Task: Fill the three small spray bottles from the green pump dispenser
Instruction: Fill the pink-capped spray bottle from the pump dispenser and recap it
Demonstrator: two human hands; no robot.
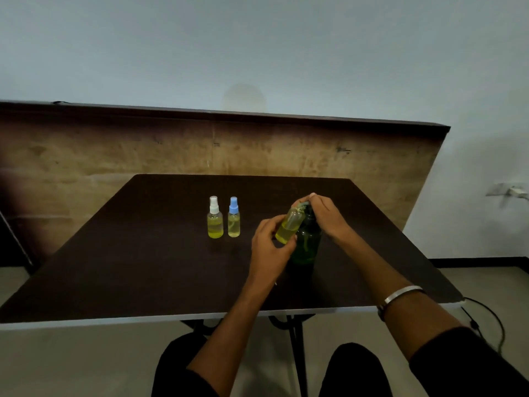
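Note:
A green pump dispenser (307,245) stands upright on the dark table (143,267), right of centre. My right hand (325,214) lies over its pump head, fingers curved on top. My left hand (269,247) grips a small uncapped spray bottle (289,227), tilted with its mouth up at the pump's spout; yellow liquid fills its lower part. Two more small spray bottles stand upright side by side to the left: one with a white cap (215,218) and one with a blue cap (234,217), both holding yellow liquid.
A wooden board (114,156) leans against the wall behind the table. A cable (486,313) hangs off the table's right corner. My knees show below the near table edge. A wall socket (512,191) sits at the far right.

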